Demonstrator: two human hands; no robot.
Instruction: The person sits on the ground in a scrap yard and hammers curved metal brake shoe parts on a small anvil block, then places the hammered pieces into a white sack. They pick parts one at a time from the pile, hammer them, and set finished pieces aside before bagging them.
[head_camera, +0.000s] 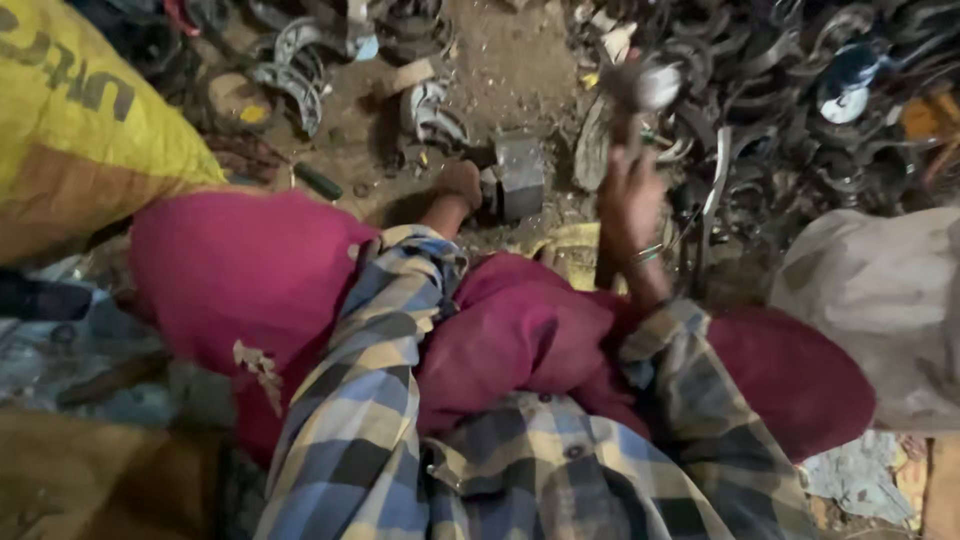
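We look down at our own lap: a checked shirt (520, 470) with rolled sleeves and dark red trousers (260, 290), knees spread as we sit on a dirt floor (500, 60).

Our left hand (462, 184) reaches down to the ground just past the knees. It rests against a small grey metal block (520, 175) standing on the dirt; the fingers curl toward the block's near side, though we cannot tell whether they grip it or only steady something on it.

Our right hand (628, 200) is raised, its fingers clamped around the handle of a hammer (640, 95). The hammer head is blurred, up above the block and slightly to its right, apart from it. A bangle (648, 254) sits on that wrist.

Around the far side of the floor lie heaps of curved metal scrap pieces (800, 120), dark and silvery, thick on the right and scattered on the left. A yellow sack (80, 120) fills the near left corner, and a pale grey sack (880, 300) sits on the right.

Judging by the raised hammer and the large unsorted heap, the hammering work seems to be in mid-course, with much scrap left to handle; no finished pile can be made out.
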